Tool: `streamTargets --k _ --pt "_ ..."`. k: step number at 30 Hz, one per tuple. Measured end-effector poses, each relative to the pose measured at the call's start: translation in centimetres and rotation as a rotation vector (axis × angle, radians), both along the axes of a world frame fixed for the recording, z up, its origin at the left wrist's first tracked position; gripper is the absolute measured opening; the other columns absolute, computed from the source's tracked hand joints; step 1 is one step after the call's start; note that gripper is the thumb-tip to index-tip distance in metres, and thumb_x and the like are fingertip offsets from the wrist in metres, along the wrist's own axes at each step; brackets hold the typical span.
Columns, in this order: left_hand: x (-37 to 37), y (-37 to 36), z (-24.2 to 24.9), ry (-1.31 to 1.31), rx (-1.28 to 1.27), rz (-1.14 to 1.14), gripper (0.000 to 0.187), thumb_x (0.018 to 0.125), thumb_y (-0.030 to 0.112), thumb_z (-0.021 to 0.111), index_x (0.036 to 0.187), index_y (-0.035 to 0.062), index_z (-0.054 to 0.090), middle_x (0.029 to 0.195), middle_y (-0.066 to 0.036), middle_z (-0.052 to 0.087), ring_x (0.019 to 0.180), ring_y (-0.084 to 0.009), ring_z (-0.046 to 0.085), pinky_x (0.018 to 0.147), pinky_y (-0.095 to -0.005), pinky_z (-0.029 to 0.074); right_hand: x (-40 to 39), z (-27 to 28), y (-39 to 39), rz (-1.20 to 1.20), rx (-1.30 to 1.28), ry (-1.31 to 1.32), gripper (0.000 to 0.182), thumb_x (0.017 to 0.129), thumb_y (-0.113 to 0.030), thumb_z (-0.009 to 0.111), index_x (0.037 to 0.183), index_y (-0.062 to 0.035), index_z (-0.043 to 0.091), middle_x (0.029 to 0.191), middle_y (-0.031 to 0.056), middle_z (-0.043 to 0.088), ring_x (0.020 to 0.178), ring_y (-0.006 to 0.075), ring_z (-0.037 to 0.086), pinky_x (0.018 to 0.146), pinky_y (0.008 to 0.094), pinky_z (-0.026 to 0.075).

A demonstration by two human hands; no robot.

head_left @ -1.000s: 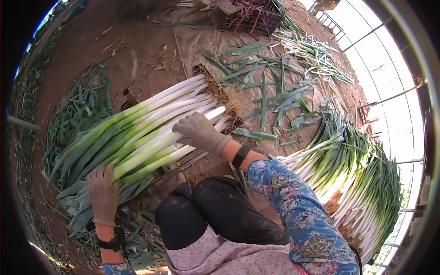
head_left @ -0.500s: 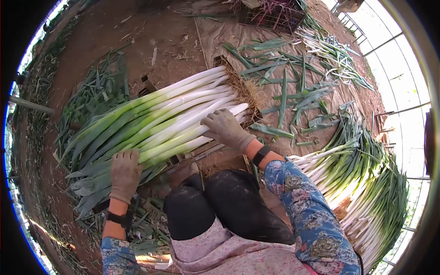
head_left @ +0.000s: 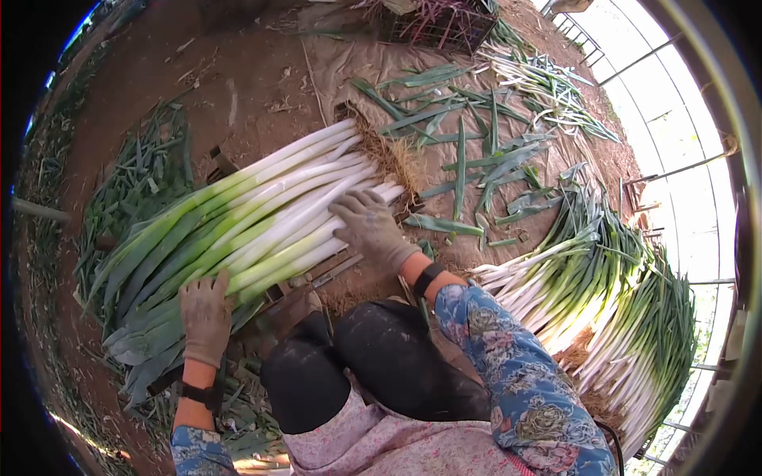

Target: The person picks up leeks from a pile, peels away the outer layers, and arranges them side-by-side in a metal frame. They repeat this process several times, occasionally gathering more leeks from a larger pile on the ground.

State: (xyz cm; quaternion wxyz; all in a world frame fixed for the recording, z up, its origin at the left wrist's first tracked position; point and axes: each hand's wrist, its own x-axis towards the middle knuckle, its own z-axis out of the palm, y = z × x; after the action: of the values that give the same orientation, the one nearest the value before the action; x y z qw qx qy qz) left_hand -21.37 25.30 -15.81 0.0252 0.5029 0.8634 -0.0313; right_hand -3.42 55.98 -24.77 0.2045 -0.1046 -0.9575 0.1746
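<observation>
A thick layer of leeks (head_left: 262,198) lies slantwise on a low stand, white stems and brown roots (head_left: 382,155) at the upper right, green leaves at the lower left. My left hand (head_left: 206,317), gloved, rests on the near green leaves with its fingers a little apart and not wrapped round any. Over the white stems near the root end lies my right hand (head_left: 371,228), also gloved, its fingers spread on the nearest leeks. The undersides of both hands are hidden.
Trimmed leaves (head_left: 476,159) are scattered on a brown sheet beyond the roots. More leeks (head_left: 587,301) are piled at the right. A black crate (head_left: 436,28) stands at the top. Cut greens (head_left: 143,174) lie at the left, and a metal bar (head_left: 333,271) runs along the stand's near side.
The whole view has shifted, so the leeks and both hands appear further left. My left hand's fingers are spread slightly more on the leaves; my right hand stays on the stems.
</observation>
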Motion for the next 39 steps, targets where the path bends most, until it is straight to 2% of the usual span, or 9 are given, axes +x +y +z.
streamTargets --k 9,14,17,23,29,32,33,37,39 --pt "-0.2 0.0 -1.0 0.059 0.037 -0.013 0.048 0.085 0.026 0.069 0.128 0.0071 0.06 0.101 -0.015 0.061 0.101 -0.0351 0.056 0.091 -0.0478 0.041 1.9 1.1 -0.4 -0.021 0.06 -0.054 0.041 0.083 -0.028 0.068 0.119 -0.009 0.062 0.118 0.0092 0.06 0.118 0.0299 0.054 0.106 0.0461 0.038" --pt "-0.4 -0.4 -1.7 0.031 0.109 -0.008 0.047 0.082 0.019 0.069 0.126 0.0063 0.06 0.101 -0.016 0.061 0.103 -0.036 0.055 0.092 -0.0477 0.041 3.9 1.2 -0.8 -0.023 0.15 -0.177 0.042 0.081 -0.024 0.07 0.119 -0.0095 0.061 0.116 0.009 0.059 0.115 0.027 0.055 0.101 0.0436 0.041" --pt "-0.6 -0.3 -1.5 0.02 0.091 0.002 0.049 0.081 0.019 0.07 0.127 0.0063 0.06 0.101 -0.015 0.061 0.102 -0.0356 0.055 0.092 -0.0481 0.041 3.3 0.4 -0.7 -0.016 0.297 -0.094 0.041 0.079 -0.026 0.072 0.115 -0.0104 0.061 0.113 0.0074 0.06 0.111 0.0255 0.056 0.098 0.0427 0.043" --pt "0.3 0.0 -0.4 0.064 0.073 -0.003 0.051 0.079 0.019 0.074 0.126 0.0074 0.061 0.101 -0.015 0.061 0.1 -0.0342 0.056 0.092 -0.0483 0.041 3.5 0.8 0.4 0.039 0.179 -0.224 0.031 0.077 -0.026 0.072 0.104 -0.0135 0.063 0.104 0.0055 0.063 0.103 0.0251 0.06 0.096 0.0437 0.043" --pt "0.3 0.1 -0.7 0.044 0.035 0.024 0.053 0.079 0.021 0.075 0.128 0.0087 0.059 0.101 -0.014 0.062 0.099 -0.0334 0.057 0.092 -0.0476 0.041 3.4 1.7 0.2 0.03 0.036 -0.054 0.028 0.081 -0.026 0.071 0.103 -0.0119 0.065 0.1 0.0069 0.064 0.099 0.0292 0.06 0.096 0.0455 0.042" --pt "0.6 0.0 -0.5 0.053 0.054 0.005 0.054 0.079 0.022 0.075 0.129 0.0094 0.058 0.1 -0.014 0.062 0.099 -0.033 0.057 0.091 -0.0476 0.041 2.0 3.4 -0.1 -0.028 0.02 -0.026 0.033 0.081 -0.027 0.071 0.108 -0.0102 0.063 0.104 0.009 0.063 0.104 0.0285 0.059 0.094 0.0451 0.043" --pt "0.5 0.0 -0.5 0.047 0.051 -0.004 0.054 0.079 0.022 0.075 0.129 0.0096 0.058 0.1 -0.013 0.062 0.099 -0.0329 0.057 0.09 -0.0475 0.041 0.9 3.7 -0.3 -0.066 0.031 0.017 0.043 0.084 -0.03 0.069 0.12 -0.0073 0.062 0.118 0.0134 0.062 0.114 0.0307 0.057 0.101 0.0466 0.04" --pt "0.6 -0.4 -0.4 0.036 0.06 -0.011 0.052 0.08 0.022 0.074 0.128 0.0104 0.059 0.1 -0.013 0.063 0.099 -0.0325 0.057 0.089 -0.0468 0.041 -1.1 0.4 0.2 -0.098 0.083 -0.111 0.058 0.089 -0.032 0.064 0.138 -0.0043 0.053 0.143 0.0174 0.053 0.134 0.0345 0.048 0.113 0.0482 0.033" --pt "0.2 -0.4 -0.6 0.017 0.052 0.008 0.05 0.081 0.022 0.073 0.127 0.0103 0.059 0.1 -0.013 0.063 0.099 -0.0325 0.057 0.089 -0.0468 0.041 -1.3 -0.1 0.0 -0.098 0.083 -0.11 0.059 0.088 -0.032 0.064 0.139 -0.0038 0.053 0.144 0.0179 0.052 0.134 0.0346 0.048 0.112 0.0484 0.034"
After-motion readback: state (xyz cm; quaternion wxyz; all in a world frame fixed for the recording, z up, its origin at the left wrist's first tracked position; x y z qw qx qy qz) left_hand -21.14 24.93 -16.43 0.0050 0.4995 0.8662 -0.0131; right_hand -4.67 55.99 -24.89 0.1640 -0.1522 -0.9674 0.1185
